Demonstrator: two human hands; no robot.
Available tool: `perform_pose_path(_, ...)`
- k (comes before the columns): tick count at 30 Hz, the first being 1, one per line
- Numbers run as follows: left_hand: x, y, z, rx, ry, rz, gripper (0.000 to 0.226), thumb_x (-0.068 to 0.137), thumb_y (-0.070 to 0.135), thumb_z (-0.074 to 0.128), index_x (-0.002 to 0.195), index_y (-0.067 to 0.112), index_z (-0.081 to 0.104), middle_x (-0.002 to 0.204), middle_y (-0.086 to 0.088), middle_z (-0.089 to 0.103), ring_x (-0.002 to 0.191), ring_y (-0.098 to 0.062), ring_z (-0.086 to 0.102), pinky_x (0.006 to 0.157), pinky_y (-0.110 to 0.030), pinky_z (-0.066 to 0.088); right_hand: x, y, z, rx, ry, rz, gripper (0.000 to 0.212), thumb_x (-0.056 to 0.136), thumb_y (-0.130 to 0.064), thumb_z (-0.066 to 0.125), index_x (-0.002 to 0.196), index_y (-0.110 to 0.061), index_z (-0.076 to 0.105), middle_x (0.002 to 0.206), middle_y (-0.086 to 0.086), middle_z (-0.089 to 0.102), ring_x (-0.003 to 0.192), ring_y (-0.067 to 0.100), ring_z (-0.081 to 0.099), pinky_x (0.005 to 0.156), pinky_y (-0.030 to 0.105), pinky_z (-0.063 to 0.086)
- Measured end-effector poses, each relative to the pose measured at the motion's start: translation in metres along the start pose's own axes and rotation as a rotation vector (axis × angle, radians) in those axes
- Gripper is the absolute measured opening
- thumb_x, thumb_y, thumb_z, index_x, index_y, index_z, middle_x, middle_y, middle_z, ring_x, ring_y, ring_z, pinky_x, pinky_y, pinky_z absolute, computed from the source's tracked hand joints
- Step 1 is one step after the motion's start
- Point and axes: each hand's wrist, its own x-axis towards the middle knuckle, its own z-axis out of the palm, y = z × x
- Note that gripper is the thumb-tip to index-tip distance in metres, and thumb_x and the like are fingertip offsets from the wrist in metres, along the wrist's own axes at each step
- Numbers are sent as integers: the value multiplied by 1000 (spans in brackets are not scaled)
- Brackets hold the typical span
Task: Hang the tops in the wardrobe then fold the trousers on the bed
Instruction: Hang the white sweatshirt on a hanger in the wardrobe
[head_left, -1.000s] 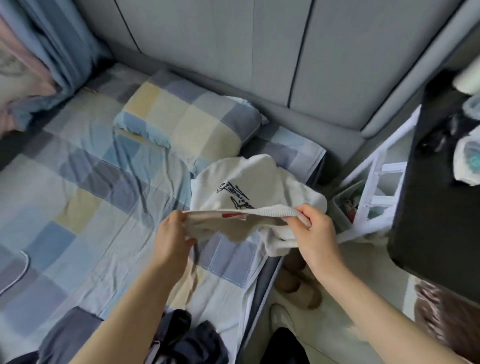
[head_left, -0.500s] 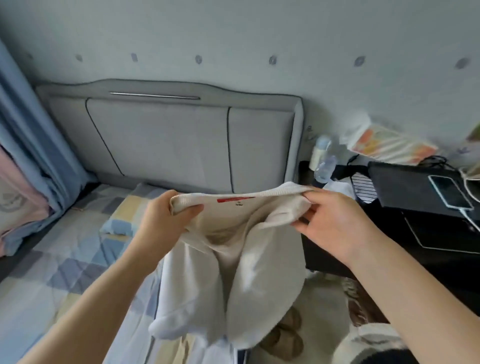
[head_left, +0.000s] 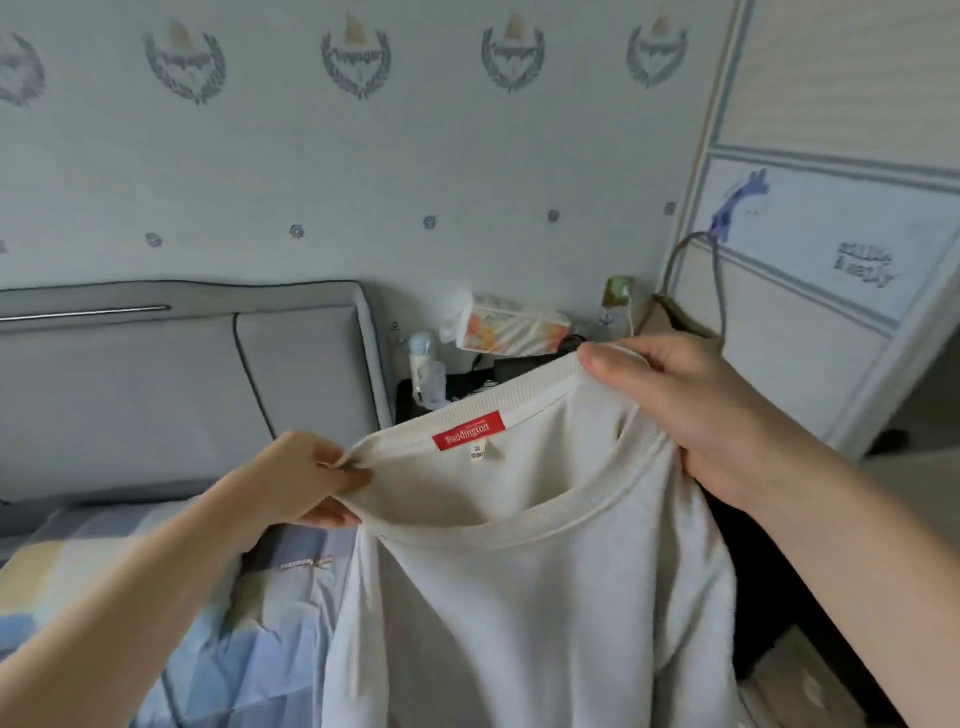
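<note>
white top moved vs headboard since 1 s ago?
Yes. The white top was bunched low over the bed; now both hands, left hand and right hand, hold its collar up level with the grey headboard, to its right.

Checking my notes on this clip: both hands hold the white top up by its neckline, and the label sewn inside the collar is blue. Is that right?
Not quite. The head view shows the label inside the collar is red, not blue. The rest stands: the left hand and the right hand both hold the white top up by its neckline.
</note>
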Motion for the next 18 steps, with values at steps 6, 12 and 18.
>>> perform_pose_path(6, -55, 91, 144, -642, -383, -112, 13, 86, -3, 55, 96, -1, 63, 82, -19, 73, 65, -27, 73, 63, -43, 60, -90, -22, -150, -84, 198, -2, 26, 89, -23, 63, 77, -2, 72, 80, 11, 72, 74, 16, 67, 75, 28, 52)
perform_pose_path(12, -113, 185, 258, -592, -703, -28, 40, 70, 12, 71, 109, 2, 69, 112, -19, 70, 85, -29, 72, 73, -44, 60, -173, -37, -277, -43, 583, -15, 37, 87, -28, 66, 83, 9, 64, 82, 20, 63, 79, 24, 58, 77, 38, 44)
perform_pose_path(18, -149, 270, 324, -343, -1025, 157, 76, 36, 25, 100, 106, 10, 76, 116, -16, 70, 97, -28, 71, 74, -37, 60, -229, -48, -366, -109, 996, -91, 39, 93, -29, 60, 80, 7, 54, 79, 6, 41, 74, 19, 37, 67, 31, 27)
